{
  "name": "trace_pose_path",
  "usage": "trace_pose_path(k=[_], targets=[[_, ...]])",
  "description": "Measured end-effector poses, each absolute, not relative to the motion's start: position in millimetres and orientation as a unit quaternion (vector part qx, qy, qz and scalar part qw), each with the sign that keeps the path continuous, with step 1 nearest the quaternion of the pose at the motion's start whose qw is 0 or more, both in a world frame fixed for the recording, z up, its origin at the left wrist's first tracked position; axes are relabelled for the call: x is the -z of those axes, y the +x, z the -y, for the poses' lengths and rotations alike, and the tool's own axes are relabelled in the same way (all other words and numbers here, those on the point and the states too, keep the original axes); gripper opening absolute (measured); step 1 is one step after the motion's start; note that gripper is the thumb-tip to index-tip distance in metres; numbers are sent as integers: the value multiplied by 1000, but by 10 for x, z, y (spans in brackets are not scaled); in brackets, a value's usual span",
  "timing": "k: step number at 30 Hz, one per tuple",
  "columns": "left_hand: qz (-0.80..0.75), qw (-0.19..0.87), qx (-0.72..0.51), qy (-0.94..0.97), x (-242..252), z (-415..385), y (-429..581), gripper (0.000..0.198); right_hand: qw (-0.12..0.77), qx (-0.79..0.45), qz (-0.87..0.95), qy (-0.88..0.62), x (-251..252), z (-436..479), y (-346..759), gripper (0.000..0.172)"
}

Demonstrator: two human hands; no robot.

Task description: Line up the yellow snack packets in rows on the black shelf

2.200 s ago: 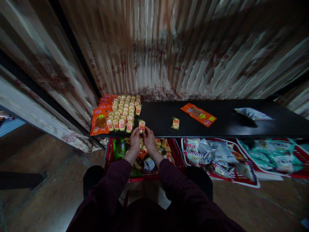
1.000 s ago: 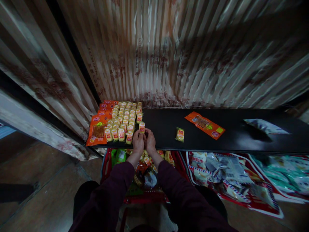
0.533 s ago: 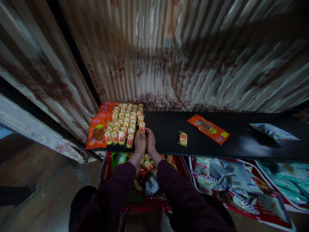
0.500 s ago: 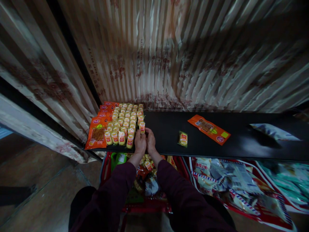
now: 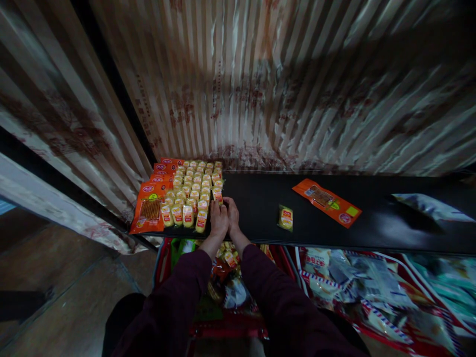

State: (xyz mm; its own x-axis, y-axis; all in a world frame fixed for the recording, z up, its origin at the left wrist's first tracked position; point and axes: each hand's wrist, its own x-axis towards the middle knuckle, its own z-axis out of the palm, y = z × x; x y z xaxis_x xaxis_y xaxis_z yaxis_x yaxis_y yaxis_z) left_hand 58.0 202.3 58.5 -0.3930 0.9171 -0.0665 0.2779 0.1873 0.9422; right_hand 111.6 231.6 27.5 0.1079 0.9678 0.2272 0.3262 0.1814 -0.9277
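Observation:
Both hands rest side by side on the black shelf (image 5: pixel 260 213), at the right edge of a tight block of several small yellow snack packets (image 5: pixel 191 188). My left hand (image 5: pixel 218 221) and my right hand (image 5: pixel 233 215) have their fingers curled together around one yellow packet (image 5: pixel 217 196) at the end of a row. A single loose yellow packet (image 5: pixel 286 218) lies on the shelf to the right of my hands. Dark red sleeves cover both forearms.
Orange flat packs (image 5: pixel 150 208) lie left of the yellow block, and another orange pack (image 5: pixel 327 202) lies further right. A pale bag (image 5: pixel 433 208) sits at the shelf's far right. A red basket (image 5: pixel 226 292) of mixed snacks stands below; big bags (image 5: pixel 357 287) fill the lower shelf. Striped plastic sheeting behind.
The yellow packet between my fingers has gone forward from the shelf's front edge into the right end of the block. My hands moved forward with it; the view has shifted a little.

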Motion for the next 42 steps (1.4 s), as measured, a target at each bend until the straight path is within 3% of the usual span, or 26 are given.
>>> trace_pose_path(k=[16,24,34,42], targets=[[-696,313,-461,453,-491,-2109,577,48,489,-288,608,-556,-192,-2399,1109,28],[-694,315,-454,461,-542,-2085,595,52,460,-306,598,-581,-163,-2490,1175,41],[-703,298,-446,467,-621,-2127,560,56,479,-384,589,-526,-228,-2647,1101,68],[-695,311,-465,453,-650,-2131,543,53,502,-417,573,-496,-227,-2681,1036,65]])
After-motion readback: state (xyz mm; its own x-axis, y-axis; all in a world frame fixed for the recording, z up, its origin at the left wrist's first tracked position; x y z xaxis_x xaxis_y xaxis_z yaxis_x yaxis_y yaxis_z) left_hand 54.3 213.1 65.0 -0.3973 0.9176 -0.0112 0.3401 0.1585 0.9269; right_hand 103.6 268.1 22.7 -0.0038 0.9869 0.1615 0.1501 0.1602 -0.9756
